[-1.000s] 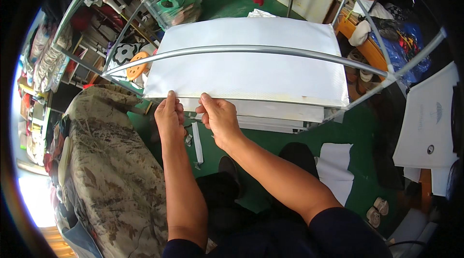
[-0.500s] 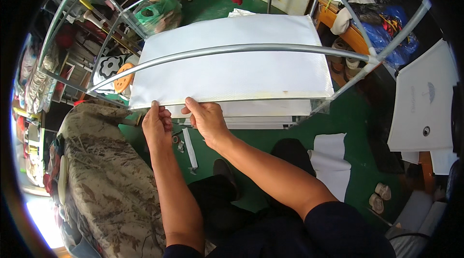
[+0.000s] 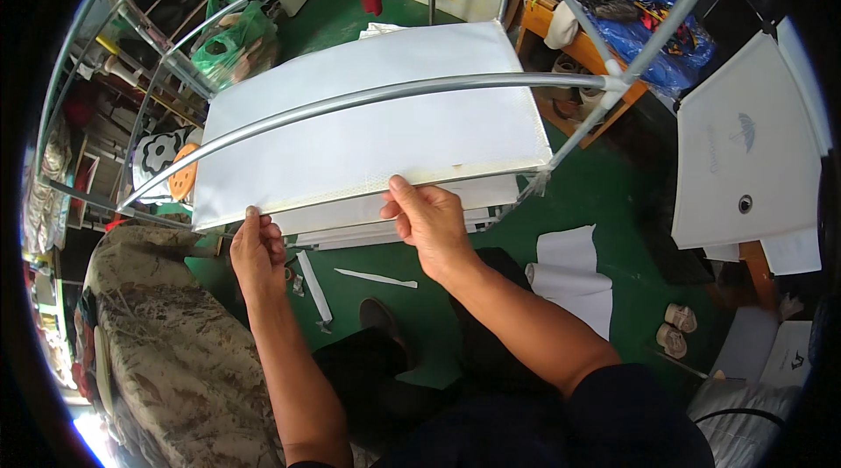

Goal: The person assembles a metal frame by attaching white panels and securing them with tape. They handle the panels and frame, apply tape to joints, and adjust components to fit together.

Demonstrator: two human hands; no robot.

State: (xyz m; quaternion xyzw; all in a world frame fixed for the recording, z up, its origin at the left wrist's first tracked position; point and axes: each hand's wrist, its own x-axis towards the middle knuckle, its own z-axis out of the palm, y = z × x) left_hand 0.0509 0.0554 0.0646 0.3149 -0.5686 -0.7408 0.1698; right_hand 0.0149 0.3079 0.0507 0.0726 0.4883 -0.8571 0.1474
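Observation:
A white fabric shelf panel (image 3: 377, 131) is stretched across a grey metal tube rack. Near the left end of its front edge, my left hand (image 3: 256, 258) pinches the edge between thumb and curled fingers. My right hand (image 3: 431, 227) grips the same edge further right, its thumb on top and its fingers curled below. A grey tube (image 3: 377, 93) arches over the panel, above both hands. Lower white shelves (image 3: 350, 212) show beneath the front edge, partly hidden by my hands.
White strips (image 3: 314, 286) and a partly rolled white sheet (image 3: 569, 280) lie on the green floor. A camouflage cloth (image 3: 166, 310) bulges at my left. To the right are a white panel (image 3: 736, 152), shoes (image 3: 674, 329) and a wooden bench (image 3: 583, 43) with bags on it.
My right hand has moved right along the panel's front edge, widening the gap to my left hand. The whole view has shifted and tilted slightly; a second floor strip now shows.

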